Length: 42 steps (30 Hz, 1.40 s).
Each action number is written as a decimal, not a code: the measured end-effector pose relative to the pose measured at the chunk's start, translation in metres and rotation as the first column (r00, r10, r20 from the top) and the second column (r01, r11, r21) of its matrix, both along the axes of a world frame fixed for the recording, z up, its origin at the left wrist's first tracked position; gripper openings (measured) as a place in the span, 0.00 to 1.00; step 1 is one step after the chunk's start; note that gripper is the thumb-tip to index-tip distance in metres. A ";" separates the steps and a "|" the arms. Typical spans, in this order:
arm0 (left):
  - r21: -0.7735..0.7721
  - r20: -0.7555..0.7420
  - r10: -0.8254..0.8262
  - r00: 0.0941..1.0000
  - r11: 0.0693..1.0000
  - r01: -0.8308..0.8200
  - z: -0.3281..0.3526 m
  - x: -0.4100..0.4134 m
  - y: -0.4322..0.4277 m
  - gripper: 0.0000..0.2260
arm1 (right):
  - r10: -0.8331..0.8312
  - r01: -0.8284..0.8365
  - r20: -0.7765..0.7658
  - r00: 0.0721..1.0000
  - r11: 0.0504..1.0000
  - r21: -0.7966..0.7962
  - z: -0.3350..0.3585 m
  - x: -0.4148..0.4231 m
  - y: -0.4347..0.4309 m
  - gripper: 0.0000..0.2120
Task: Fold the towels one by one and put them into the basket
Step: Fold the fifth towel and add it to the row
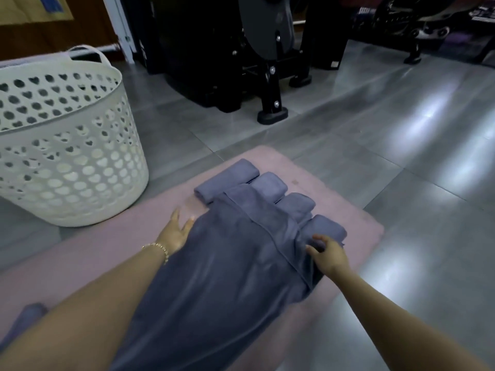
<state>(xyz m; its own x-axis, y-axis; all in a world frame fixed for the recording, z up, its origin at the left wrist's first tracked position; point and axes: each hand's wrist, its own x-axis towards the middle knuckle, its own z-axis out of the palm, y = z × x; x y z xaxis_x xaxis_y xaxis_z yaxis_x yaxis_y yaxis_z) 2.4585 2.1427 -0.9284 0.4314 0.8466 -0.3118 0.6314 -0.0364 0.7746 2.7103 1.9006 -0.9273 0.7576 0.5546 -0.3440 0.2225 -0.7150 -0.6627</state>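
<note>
Presses the left hand [175, 231] flat against the left edge of the spread towel [227, 263], grip wide, fingers straight, fingertips reaching onto the pink mat [107, 250]. Wears a beaded bracelet [158, 249] on that wrist. Lays the right hand [328, 254] on the towel's right edge, over a doubled-back hem, fingers bent; cannot tell whether that grip pinches the cloth or only rests on it. Has the towel stretched lengthwise between both grips, running outward from the body, its far end lapping over a row of four folded towels [269, 184] on the mat. Reaches almost to the nearest of these, just beyond the right grip's fingertips. Has the white perforated basket [72, 145] well beyond and to the left of the left grip, upright on the grey tile floor [401, 183], beside the mat's far-left side. Hides part of another blue-grey cloth [24, 317] behind the left forearm, near the elbow. Faces black exercise equipment [270, 76] far ahead of both grips.
</note>
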 end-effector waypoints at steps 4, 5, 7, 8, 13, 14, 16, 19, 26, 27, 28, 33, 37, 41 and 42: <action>-0.019 -0.018 0.081 0.997 0.997 -0.081 0.007 -0.052 -0.006 0.29 | 0.110 -0.111 0.035 0.993 0.994 0.011 0.025 -0.030 0.029 0.23; -0.019 -0.024 0.094 0.995 0.995 -0.094 0.009 -0.066 -0.008 0.29 | 0.143 -0.144 0.036 0.989 0.989 0.019 0.031 -0.041 0.039 0.24; -0.021 -0.040 0.111 0.993 0.994 -0.112 0.017 -0.101 -0.013 0.28 | 0.219 -0.220 0.031 0.975 0.975 0.033 0.040 -0.068 0.060 0.26; -0.015 -0.054 0.122 0.991 0.992 -0.123 0.020 -0.123 -0.017 0.28 | 0.263 -0.264 0.031 0.964 0.964 0.034 0.043 -0.085 0.071 0.26; 0.014 -0.161 0.316 0.935 0.948 -0.318 0.013 -0.270 -0.033 0.30 | 0.520 -0.520 -0.055 0.853 0.854 0.008 0.034 -0.205 0.121 0.27; 0.013 -0.184 0.358 0.915 0.932 -0.362 0.006 -0.301 -0.037 0.31 | 0.565 -0.567 -0.096 0.820 0.823 0.002 0.027 -0.232 0.126 0.27; 0.021 -0.239 0.440 0.866 0.894 -0.448 -0.007 -0.358 -0.052 0.29 | 0.637 -0.650 -0.205 0.743 0.760 0.009 0.005 -0.286 0.133 0.26; -0.052 -0.288 0.539 0.792 0.817 -0.575 -0.042 -0.425 -0.079 0.29 | 0.711 -0.740 -0.303 0.635 0.672 0.028 -0.027 -0.360 0.132 0.22; -0.087 -0.340 0.571 0.747 0.772 -0.630 -0.093 -0.457 -0.109 0.15 | 0.819 -0.824 -0.385 0.424 0.526 0.210 -0.068 -0.469 0.129 0.10; -0.104 -0.343 0.576 0.742 0.762 -0.640 -0.091 -0.455 -0.108 0.15 | 0.813 -0.797 -0.384 0.439 0.549 0.252 -0.074 -0.475 0.134 0.09; -0.138 -0.294 0.598 0.745 0.745 -0.652 -0.091 -0.455 -0.107 0.14 | 0.811 -0.790 -0.332 0.481 0.566 0.237 -0.077 -0.479 0.140 0.12; -0.335 -0.033 0.664 0.747 0.697 -0.634 -0.072 -0.448 -0.103 0.16 | 0.910 -0.899 0.078 0.406 0.414 -0.141 -0.080 -0.493 0.177 0.46; -0.414 0.117 0.714 0.690 0.666 -0.620 -0.065 -0.464 -0.110 0.15 | 0.885 -0.918 -0.259 0.386 0.341 -0.204 -0.064 -0.493 0.186 0.30; -0.691 0.139 0.420 0.897 0.690 -0.216 -0.044 -0.488 -0.133 0.21 | 0.759 -0.936 -0.549 0.350 0.303 -0.178 -0.039 -0.458 0.156 0.34; -0.772 0.067 0.296 0.953 0.620 -0.138 -0.039 -0.491 -0.140 0.23 | 0.753 -0.949 -0.579 0.312 0.220 -0.225 -0.040 -0.446 0.147 0.35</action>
